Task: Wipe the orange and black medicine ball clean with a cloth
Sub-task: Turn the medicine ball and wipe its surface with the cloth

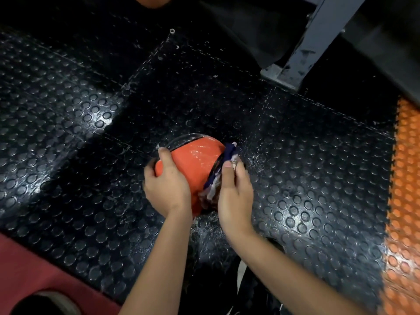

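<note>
Ball: the ball sits on the floor just below the middle of the frame, its glossy orange panel up, black bands at its upper left and right edges; its lower part is hidden behind both hands.
Left hand: the left hand lies on the ball's left side, thumb pointing up over the orange, fingers curved round the ball's edge and partly out of sight.
Right hand: the right hand presses the cloth against the ball's right side, thumb on top of it; the other fingers curl behind the cloth and are mostly hidden.
Cloth: dark blue with pale patches, bunched, its pattern hard to make out; one end sticks up beside the ball.
Floor: black studded mat, shiny and flecked with pale specks near the ball.
Right edge: an orange studded strip, blurred.
Upper right: a grey metal post, cut off at the top.
Lower left: a red surface, cut off.
</note>
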Available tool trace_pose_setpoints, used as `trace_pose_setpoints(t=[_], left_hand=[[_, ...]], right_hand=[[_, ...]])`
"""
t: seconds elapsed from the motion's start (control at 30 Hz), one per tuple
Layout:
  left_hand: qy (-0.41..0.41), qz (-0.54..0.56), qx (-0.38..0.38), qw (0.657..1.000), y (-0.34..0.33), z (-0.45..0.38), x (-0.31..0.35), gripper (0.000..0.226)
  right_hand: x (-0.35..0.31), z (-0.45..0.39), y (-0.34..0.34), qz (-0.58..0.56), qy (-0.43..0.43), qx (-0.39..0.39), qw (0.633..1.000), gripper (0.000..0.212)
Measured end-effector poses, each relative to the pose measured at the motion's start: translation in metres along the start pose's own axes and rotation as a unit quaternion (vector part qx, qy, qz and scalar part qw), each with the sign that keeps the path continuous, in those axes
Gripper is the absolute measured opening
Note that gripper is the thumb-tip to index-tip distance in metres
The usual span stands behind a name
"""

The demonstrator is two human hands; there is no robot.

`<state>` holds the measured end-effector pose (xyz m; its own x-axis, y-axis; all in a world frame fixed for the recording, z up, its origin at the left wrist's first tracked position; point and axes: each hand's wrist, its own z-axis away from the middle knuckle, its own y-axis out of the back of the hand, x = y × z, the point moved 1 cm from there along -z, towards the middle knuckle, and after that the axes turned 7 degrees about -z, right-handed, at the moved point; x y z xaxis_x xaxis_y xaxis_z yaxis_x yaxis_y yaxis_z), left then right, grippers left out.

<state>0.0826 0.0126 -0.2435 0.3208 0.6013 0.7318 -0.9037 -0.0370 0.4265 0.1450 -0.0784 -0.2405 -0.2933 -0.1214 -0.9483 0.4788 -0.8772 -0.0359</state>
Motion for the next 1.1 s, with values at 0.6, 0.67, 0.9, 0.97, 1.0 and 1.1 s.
trace_pose_setpoints(t=[0.6, 0.67, 0.9, 0.97, 1.0, 1.1], left_hand=[[-0.034, -0.026, 0.016, 0.999, -0.005, 0.012, -0.009, 0.058], [-0.029, -0.034, 0.027, 0.999, -0.011, 0.019, -0.006, 0.063], [-0.049, -0.11, 0.067, 0.99, -0.039, 0.044, 0.019, 0.066], [-0.041, -0.124, 0.066, 0.989, -0.044, 0.043, 0.026, 0.067], [-0.036, -0.13, 0.064, 0.989, -0.045, 0.043, 0.028, 0.067], [-0.04, -0.141, 0.062, 0.987, -0.043, 0.04, 0.029, 0.067]], right_hand=[[0.019, -0.014, 0.003, 0.054, 0.097, 0.088, 0.99, 0.035], [0.019, -0.028, 0.007, 0.052, 0.055, 0.119, 0.99, 0.035], [0.013, -0.065, 0.018, -0.016, -0.069, 0.129, 0.989, 0.029], [0.017, -0.072, 0.018, -0.042, -0.102, 0.126, 0.986, 0.033], [0.016, -0.074, 0.018, -0.061, -0.114, 0.122, 0.984, 0.038], [0.012, -0.074, 0.022, -0.107, -0.144, 0.116, 0.977, 0.038]])
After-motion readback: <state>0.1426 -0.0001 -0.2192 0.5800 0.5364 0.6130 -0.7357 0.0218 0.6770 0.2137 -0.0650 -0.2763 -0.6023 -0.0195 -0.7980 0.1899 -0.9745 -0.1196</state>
